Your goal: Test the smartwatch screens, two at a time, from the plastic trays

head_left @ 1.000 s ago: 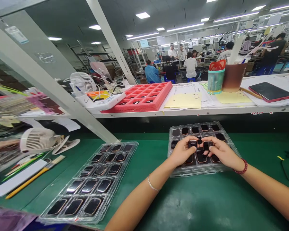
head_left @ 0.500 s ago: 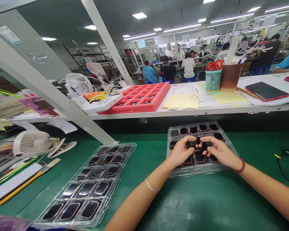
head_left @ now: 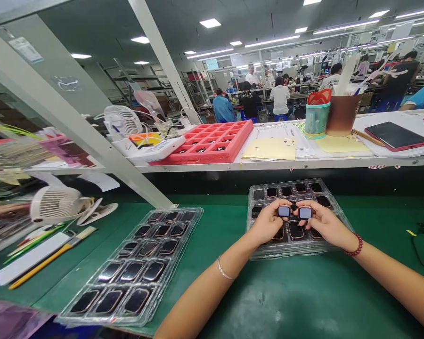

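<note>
The left hand [head_left: 268, 222] has its fingers clamped on a small square dark glass panel [head_left: 284, 211], the right hand [head_left: 328, 222] on a matching glass panel [head_left: 305, 213], both just above a clear plastic blister tray [head_left: 255, 194] on the green desk [head_left: 286, 296]. A loosened pinch could drop either panel and scratch it against the tray.

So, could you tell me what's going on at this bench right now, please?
A person is working at a green bench mat. The left hand pinches a square watch-style unit, and the right hand pinches another square watch-style unit. Both are held just above a clear plastic tray of similar units. A second clear tray of units lies further left on the mat.
</note>
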A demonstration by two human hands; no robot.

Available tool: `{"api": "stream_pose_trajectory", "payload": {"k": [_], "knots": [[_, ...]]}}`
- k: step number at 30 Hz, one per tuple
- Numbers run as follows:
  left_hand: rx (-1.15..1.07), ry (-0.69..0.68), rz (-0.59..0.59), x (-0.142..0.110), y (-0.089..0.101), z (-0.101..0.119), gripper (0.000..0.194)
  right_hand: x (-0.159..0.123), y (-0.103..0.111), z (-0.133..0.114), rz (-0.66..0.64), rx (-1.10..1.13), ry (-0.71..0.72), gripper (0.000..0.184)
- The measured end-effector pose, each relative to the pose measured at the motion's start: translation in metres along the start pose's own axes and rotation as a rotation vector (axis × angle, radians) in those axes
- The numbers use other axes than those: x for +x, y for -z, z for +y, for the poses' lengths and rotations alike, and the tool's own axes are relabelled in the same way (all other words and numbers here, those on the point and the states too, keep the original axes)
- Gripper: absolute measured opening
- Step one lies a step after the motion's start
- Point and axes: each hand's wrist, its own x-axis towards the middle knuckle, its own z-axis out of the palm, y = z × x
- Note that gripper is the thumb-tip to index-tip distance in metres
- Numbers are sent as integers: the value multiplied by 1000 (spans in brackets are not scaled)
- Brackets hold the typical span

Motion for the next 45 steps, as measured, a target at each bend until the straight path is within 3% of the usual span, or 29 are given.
{"api": "stream_pose_trajectory", "payload": {"k": [6,12,35,45], "knots": [[13,23,7,0,0,2,48,0,0,1,6,-7,10,48],[-21,23,6,-1,0,4,32,-1,-1,-1,-2,-28,-1,35],[29,21,30,-2,-1,7,33,-1,-2,-6,3,-45,-15,35],[-3,1,10,-2,0,3,24,-2,-1,-6,-9,-38,-47,29]]}}
